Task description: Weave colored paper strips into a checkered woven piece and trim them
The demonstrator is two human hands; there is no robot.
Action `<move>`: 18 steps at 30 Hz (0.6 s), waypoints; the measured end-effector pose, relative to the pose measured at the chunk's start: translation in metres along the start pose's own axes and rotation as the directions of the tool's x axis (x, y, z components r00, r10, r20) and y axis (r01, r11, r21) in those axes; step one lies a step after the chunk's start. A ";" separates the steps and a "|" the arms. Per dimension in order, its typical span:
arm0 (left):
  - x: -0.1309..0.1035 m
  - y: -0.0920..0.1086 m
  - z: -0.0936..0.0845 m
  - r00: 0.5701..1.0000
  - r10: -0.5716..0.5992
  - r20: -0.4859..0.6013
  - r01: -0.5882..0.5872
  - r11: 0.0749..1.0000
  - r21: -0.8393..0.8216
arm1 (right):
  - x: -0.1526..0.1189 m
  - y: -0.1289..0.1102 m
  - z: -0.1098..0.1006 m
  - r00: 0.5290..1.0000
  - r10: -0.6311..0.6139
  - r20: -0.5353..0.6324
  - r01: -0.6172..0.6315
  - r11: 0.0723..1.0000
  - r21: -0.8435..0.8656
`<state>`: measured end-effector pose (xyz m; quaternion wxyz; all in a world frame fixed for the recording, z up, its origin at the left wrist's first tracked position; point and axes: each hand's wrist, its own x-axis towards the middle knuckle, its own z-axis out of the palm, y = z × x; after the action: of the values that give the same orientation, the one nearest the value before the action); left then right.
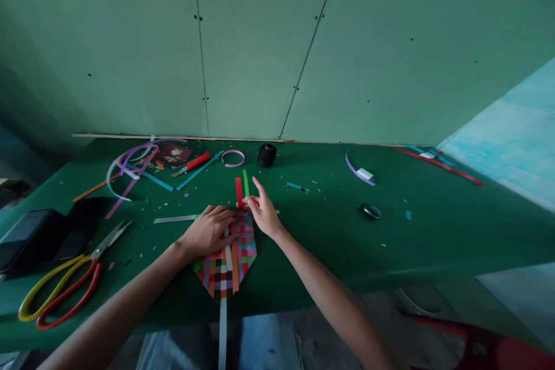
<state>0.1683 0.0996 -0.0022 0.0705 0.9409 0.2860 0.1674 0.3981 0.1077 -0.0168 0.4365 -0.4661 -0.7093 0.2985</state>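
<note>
A multicoloured woven piece [247, 243] of flat strips lies on the green table near its front edge. My left hand [211, 230] rests flat on its upper left part, fingers spread over the weave. At the top edge, my right hand [262, 208] has its index finger raised, while the thumb and other fingers are pressed together by the base of a green strip [246, 182]; what they hold is too small to tell. A red strip [238, 191] stands up beside the green one. One white strip [176, 219] sticks out left, another [222, 329] hangs over the table's edge.
Large scissors [93, 260] and a black case [32, 240] lie left. Behind are loose strips [132, 176], a red-handled cutter [197, 162], a pink ring [233, 158] and a black spool [266, 155]. A dark oval object [371, 211] and a purple strip [358, 172] lie right.
</note>
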 end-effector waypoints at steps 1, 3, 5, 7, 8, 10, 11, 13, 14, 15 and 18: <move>0.000 0.000 0.000 1.000 -0.003 0.002 0.003 1.000 0.001 | 0.000 0.001 -0.001 1.000 0.014 0.015 -0.014 1.000 0.023; 0.000 0.000 -0.001 1.000 -0.004 0.002 0.004 1.000 -0.002 | 0.001 0.003 -0.003 0.995 0.034 0.089 -0.039 0.998 0.057; 0.000 0.000 -0.001 1.000 -0.002 0.002 0.002 1.000 -0.009 | -0.001 0.003 -0.005 0.987 0.041 0.157 -0.051 0.997 0.064; 0.000 0.001 -0.001 1.000 0.001 0.002 -0.001 1.000 -0.014 | -0.005 0.002 -0.006 0.986 0.019 0.165 -0.022 1.000 0.015; 0.000 0.000 -0.002 1.000 0.002 0.003 -0.001 1.000 -0.015 | -0.008 0.001 -0.006 0.988 -0.007 0.157 0.011 1.000 -0.028; 0.001 0.000 -0.001 1.000 0.001 0.004 -0.001 1.000 -0.013 | -0.015 0.002 -0.004 0.986 -0.072 0.148 0.092 0.987 -0.130; 0.001 0.000 -0.001 1.000 0.001 0.005 -0.001 1.000 -0.011 | -0.018 0.002 -0.003 0.983 -0.102 0.151 0.129 0.976 -0.177; 0.000 0.000 -0.001 1.000 0.004 0.006 -0.003 1.000 -0.009 | -0.024 0.002 -0.001 0.978 -0.137 0.156 0.172 0.955 -0.241; 0.000 0.000 -0.001 1.000 0.004 0.008 -0.004 1.000 -0.009 | -0.026 0.002 0.000 0.979 -0.143 0.149 0.178 0.948 -0.262; 0.000 0.001 -0.002 1.000 0.004 0.007 -0.003 1.000 -0.010 | -0.028 0.002 0.001 0.979 -0.146 0.140 0.181 0.943 -0.281; 0.001 0.001 -0.002 1.000 0.000 0.006 0.000 1.000 -0.008 | -0.031 0.001 0.003 0.978 -0.167 0.126 0.200 0.920 -0.338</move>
<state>0.1687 0.0989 -0.0002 0.0752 0.9411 0.2850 0.1656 0.4010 0.0795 -0.0292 0.3389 -0.4529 -0.8114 0.1474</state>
